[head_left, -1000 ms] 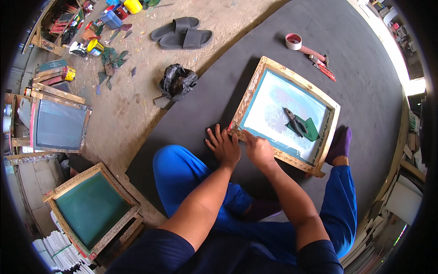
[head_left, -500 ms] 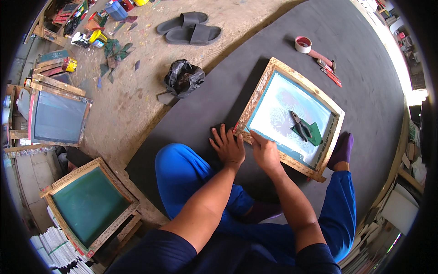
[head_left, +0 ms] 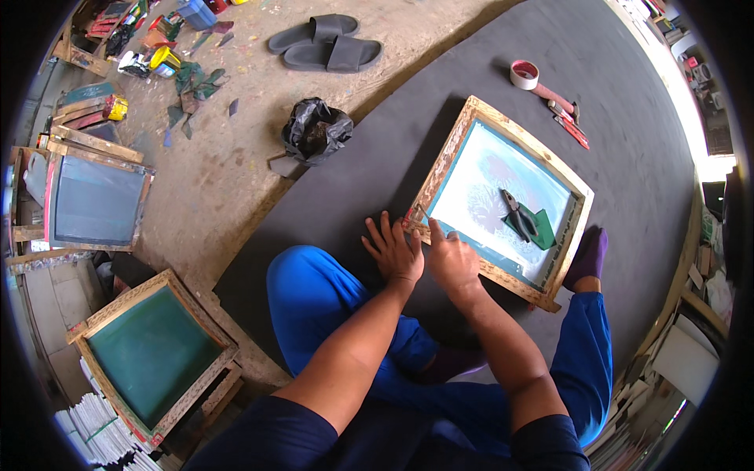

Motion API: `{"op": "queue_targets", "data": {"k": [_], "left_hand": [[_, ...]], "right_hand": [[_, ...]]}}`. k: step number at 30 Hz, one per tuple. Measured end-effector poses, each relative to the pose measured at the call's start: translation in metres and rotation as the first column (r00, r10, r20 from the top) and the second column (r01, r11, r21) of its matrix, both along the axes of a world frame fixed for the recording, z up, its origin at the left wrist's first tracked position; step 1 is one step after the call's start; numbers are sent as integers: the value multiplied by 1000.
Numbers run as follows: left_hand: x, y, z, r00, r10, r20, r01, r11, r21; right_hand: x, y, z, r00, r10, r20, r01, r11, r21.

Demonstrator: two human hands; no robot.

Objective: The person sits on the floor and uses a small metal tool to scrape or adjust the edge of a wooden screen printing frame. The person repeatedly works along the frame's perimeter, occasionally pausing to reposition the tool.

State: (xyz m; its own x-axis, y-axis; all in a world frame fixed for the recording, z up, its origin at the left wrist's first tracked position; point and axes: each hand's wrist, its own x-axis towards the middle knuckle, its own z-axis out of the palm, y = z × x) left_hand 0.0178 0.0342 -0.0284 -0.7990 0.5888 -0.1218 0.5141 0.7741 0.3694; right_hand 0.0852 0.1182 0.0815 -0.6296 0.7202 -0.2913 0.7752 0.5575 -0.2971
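Note:
A wooden screen-printing frame (head_left: pixel 580 224) with white mesh lies on the dark surface in front of me. My left hand (head_left: pixel 397 253) rests beside its near left corner, fingers spread, the tips by the wood. Closed in a fist, my right hand (head_left: pixel 454 261) holds a thin tool (head_left: pixel 425 212), its narrow shaft reaching the frame's inner edge at that corner. Most of the tool is hidden by the fingers, so its kind is unclear. On the mesh lie black-handled pliers (head_left: pixel 517 215) and a green scrap of cloth or mesh (head_left: pixel 542 229).
Beyond the frame sit a tape roll (head_left: pixel 524 74), a hammer (head_left: pixel 556 99) and a red-handled tool (head_left: pixel 572 129). A black plastic bag (head_left: pixel 316 132) and slides (head_left: pixel 333 54) are on the floor. At left stand a green screen (head_left: pixel 155 357) and a grey screen (head_left: pixel 97 202).
My right hand has shifted slightly and turned at the frame's corner, still holding the thin tool. My left hand has stayed nearly in place.

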Motion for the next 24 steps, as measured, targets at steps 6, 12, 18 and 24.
{"op": "queue_targets", "data": {"k": [6,12,18,24], "left_hand": [[1,-1,-2,998,-12,-54,14,1000,27],[1,2,1,999,-14,-49,17,999,46],[-2,0,5,997,-8,76,7,1000,4],[-1,1,10,995,-4,98,1,999,33]], "right_hand": [[2,10,2,987,-111,-117,90,980,-176],[17,29,-43,806,-232,-544,28,934,-357],[32,33,-58,813,-170,-557,-16,950,-313],[33,45,-33,809,-505,-301,135,658,-741]]}}
